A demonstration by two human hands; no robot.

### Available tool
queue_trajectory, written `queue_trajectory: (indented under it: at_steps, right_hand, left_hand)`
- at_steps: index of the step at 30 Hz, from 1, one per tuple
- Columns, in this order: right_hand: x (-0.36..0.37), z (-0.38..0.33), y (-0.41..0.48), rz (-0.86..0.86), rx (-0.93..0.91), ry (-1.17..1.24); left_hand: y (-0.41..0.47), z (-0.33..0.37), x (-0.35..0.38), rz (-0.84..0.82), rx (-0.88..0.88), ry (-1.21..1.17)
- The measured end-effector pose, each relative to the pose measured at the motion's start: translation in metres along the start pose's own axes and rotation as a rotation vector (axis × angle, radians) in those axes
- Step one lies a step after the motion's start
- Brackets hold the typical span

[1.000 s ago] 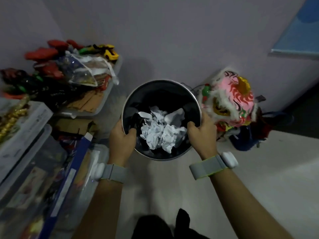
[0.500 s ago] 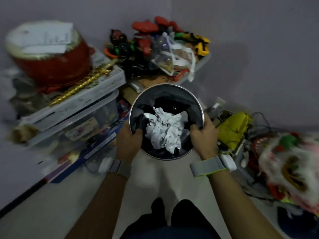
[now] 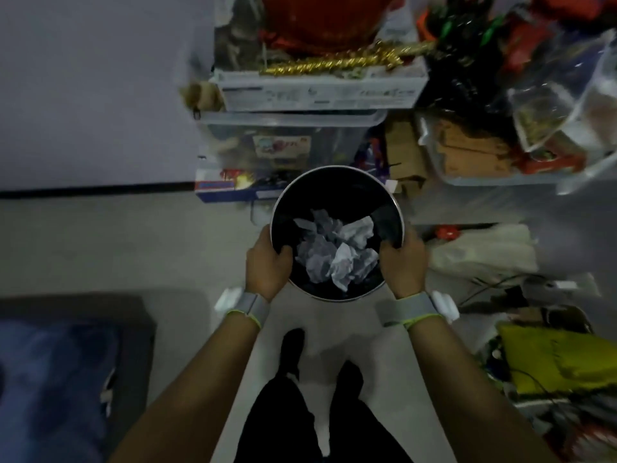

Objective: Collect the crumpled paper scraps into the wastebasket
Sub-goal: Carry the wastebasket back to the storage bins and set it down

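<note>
A round black wastebasket [image 3: 337,182] with a metal rim is carried in front of me, above the pale floor. Several crumpled white paper scraps [image 3: 337,252] lie heaped inside it. My left hand [image 3: 267,265] grips the rim on its left side, thumb hooked inside. On the opposite side my right hand [image 3: 402,265] grips the rim the same way. Both wrists wear grey bands.
Stacked clear storage boxes [image 3: 290,138] with a red drum and gold tinsel on top stand straight ahead by the wall. Cluttered bins and bags [image 3: 500,145] fill the right side, with a yellow bag [image 3: 561,359] and cables lower right. A dark blue mat [image 3: 60,379] lies lower left.
The view has swung left: the storage boxes now stand straight ahead and the lion-dance head is out of view. Both hands keep their grip on the wastebasket.
</note>
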State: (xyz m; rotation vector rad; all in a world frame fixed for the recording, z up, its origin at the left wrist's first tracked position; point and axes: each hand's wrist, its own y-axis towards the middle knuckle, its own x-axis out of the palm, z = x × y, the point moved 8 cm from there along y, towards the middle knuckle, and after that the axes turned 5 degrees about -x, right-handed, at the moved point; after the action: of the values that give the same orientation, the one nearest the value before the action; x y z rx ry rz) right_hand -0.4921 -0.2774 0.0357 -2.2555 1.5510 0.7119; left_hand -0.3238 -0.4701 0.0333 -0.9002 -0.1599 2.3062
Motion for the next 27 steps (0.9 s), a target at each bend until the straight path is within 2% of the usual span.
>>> queue_trajectory:
  at_steps: [2,5,12,22,25,27]
  right_hand:
    - [0.029,0.022,0.002,-0.108,0.000,-0.009]
    - [0.054,0.056,0.001,-0.163,0.037,-0.040]
    - [0.143,0.178,0.000,-0.191,0.154,-0.140]
    - [0.298,0.369,0.019,-0.214,0.141,-0.170]
    - [0.321,0.394,0.025,-0.249,0.105,-0.171]
    - [0.342,0.424,0.029,-0.237,0.144,-0.190]
  left_hand:
    - [0.002,-0.032,0.011,0.028,-0.087,-0.019]
    - [0.003,-0.065,0.028,0.022,-0.156,-0.004]
    - [0.049,-0.183,0.109,0.038,-0.311,0.080]
    - [0.170,-0.352,0.232,0.057,-0.253,0.152]
    - [0.190,-0.377,0.249,0.042,-0.259,0.167]
    - [0.206,-0.399,0.265,0.045,-0.256,0.178]
